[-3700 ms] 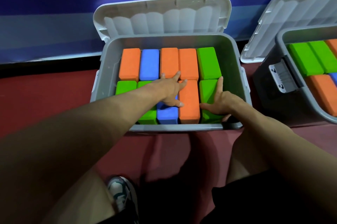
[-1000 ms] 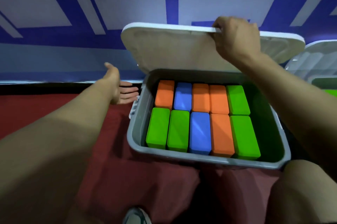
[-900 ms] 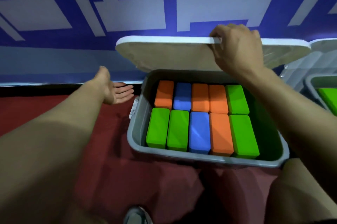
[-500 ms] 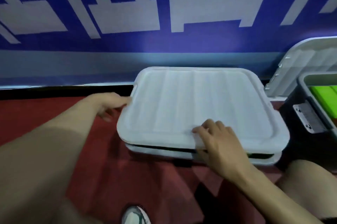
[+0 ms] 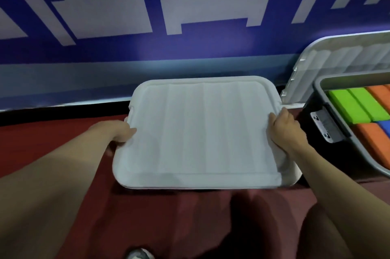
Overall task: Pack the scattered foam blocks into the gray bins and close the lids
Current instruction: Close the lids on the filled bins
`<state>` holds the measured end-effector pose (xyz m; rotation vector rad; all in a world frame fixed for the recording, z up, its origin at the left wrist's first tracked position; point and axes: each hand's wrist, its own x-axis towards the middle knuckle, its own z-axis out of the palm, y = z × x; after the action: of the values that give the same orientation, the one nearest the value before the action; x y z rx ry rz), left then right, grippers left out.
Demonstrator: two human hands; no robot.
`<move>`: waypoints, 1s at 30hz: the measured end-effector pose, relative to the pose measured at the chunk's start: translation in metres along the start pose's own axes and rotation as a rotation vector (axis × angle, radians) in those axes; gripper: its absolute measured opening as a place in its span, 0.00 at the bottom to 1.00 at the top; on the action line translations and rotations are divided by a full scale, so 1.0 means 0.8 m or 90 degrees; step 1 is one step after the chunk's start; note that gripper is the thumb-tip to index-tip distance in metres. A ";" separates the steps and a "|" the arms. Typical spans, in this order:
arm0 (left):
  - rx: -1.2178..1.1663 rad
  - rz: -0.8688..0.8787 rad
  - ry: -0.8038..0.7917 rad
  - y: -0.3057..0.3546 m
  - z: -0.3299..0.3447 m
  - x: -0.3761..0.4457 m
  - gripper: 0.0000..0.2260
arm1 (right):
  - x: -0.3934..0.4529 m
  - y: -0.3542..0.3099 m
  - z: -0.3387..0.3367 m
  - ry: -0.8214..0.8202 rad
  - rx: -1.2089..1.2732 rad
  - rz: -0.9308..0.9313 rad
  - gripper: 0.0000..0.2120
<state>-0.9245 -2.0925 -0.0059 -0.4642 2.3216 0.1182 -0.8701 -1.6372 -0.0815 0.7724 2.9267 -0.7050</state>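
Underfoot, red floor [image 5: 52, 132], seemingly carpet; behind, blue-white wall [image 5: 190, 16].

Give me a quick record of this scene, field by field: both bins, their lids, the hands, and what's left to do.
near bin lid: down flat over its bin, blocks hidden
left hand: on the lid's left edge
right hand: on the lid's right edge
second bin: at right, open, green, orange and blue foam blocks inside
second lid: raised, leaning toward the blue wall
floor: red, no loose blocks in view
left to do: close the second lid
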 end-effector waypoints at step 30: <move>-0.237 0.072 0.168 0.006 0.003 0.033 0.20 | 0.034 0.003 -0.015 0.126 -0.026 0.022 0.26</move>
<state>-0.9418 -2.0955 -0.0260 -0.5597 2.5937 0.5832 -0.8919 -1.6173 -0.0760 0.9379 3.0824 -0.5949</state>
